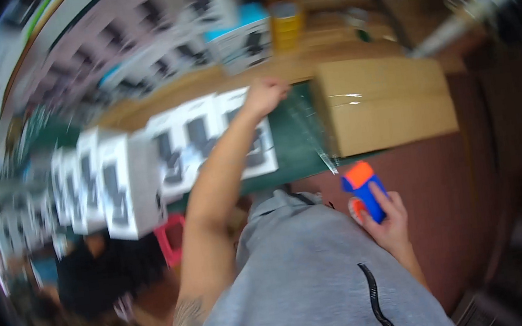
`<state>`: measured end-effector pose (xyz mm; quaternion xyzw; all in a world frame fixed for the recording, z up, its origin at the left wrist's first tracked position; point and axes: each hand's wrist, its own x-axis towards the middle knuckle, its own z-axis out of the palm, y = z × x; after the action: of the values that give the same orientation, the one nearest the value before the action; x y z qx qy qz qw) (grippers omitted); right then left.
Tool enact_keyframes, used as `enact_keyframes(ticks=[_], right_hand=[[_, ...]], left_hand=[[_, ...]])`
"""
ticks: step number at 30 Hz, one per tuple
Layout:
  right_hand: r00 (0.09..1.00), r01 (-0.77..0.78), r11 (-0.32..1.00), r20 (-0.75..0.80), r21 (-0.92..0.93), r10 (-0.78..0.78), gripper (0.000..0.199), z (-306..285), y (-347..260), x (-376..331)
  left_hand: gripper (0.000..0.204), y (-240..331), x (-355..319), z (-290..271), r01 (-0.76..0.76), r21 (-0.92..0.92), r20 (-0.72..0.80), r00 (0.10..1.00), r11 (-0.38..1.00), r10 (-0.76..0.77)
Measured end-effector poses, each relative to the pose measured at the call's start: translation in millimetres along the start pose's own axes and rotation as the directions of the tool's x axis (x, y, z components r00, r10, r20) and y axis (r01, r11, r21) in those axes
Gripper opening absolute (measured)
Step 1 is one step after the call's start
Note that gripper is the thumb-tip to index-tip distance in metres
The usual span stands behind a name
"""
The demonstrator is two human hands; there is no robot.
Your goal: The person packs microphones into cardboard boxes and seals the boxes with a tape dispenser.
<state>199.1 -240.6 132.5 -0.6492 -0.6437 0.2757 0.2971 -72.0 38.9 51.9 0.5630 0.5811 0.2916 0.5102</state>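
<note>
My left hand [268, 96] is closed in a pinch above the edge of the green table surface [292, 126]. A strip of clear packing tape [312, 132] runs down from its fingers toward my right hand [390, 215]. In that hand, near my body, is a blue and orange tape dispenser [363, 191], its orange end tilted up. A closed brown cardboard box [391, 104] lies right of the strip. White printed boxes [202, 134] lie left of it, partly behind my left forearm. Motion blurs the picture somewhat.
Several white boxes [122, 186] stand at the left, with more rows behind. A blue and white box [246, 41] and a yellow roll [286, 26] are at the back. A long pale roll [468, 17] slants at the far right. A red stool [171, 239] is below the table.
</note>
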Motion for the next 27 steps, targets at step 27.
enact_keyframes(ticks=[27], right_hand=[[0.907, -0.4, 0.889, -0.238, -0.225, 0.348, 0.058, 72.1, -55.8, 28.2]], left_hand=[[0.08, 51.9, 66.7, 138.4, -0.469, 0.725, 0.26, 0.865, 0.504, 0.43]])
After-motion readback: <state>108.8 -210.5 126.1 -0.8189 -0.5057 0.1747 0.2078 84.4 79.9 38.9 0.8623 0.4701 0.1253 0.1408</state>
